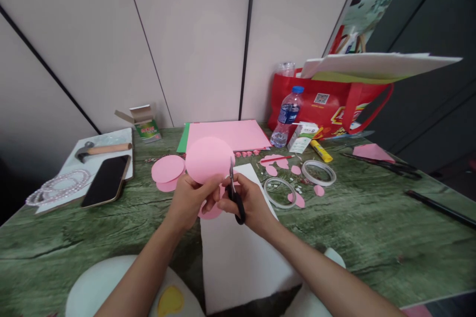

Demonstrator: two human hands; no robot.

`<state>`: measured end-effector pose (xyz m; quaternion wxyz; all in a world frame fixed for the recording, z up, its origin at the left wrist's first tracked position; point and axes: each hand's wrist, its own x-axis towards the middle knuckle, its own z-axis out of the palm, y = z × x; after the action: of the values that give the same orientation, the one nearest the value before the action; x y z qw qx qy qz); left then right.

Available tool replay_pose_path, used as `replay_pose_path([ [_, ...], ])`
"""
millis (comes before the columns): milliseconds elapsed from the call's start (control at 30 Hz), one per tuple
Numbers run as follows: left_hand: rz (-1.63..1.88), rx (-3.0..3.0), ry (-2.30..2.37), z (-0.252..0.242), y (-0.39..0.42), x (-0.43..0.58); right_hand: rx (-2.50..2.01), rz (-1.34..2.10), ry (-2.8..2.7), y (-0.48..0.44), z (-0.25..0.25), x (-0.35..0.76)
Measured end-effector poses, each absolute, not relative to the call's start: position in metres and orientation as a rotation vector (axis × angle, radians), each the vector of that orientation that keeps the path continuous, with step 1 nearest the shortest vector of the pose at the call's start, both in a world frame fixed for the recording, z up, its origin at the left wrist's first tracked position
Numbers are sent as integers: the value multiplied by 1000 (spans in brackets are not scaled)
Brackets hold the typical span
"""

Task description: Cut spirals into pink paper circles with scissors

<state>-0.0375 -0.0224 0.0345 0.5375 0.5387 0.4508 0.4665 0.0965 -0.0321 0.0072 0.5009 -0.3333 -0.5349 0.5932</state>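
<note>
Between the fingers of my left hand is the lower edge of a pink paper circle, held up above the table. My right hand is closed round the black handles of a pair of scissors. Their blades point up and lie along the circle's right edge; whether they are cutting I cannot tell. Below my hands a white sheet of paper lies on the table, with more pink paper partly hidden under them. Further pink circles lie to the left.
Pink sheets lie at the back. On the left are a hammer, a phone and beads. Tape rolls, a glue stick, a water bottle and a red bag stand or lie on the right.
</note>
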Motion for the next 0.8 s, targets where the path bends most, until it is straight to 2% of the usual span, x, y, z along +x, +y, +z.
replay_pose_path([
  [800, 1083, 1306, 1089, 38, -24, -37, -814, 1420, -1244, -30, 6, 99],
])
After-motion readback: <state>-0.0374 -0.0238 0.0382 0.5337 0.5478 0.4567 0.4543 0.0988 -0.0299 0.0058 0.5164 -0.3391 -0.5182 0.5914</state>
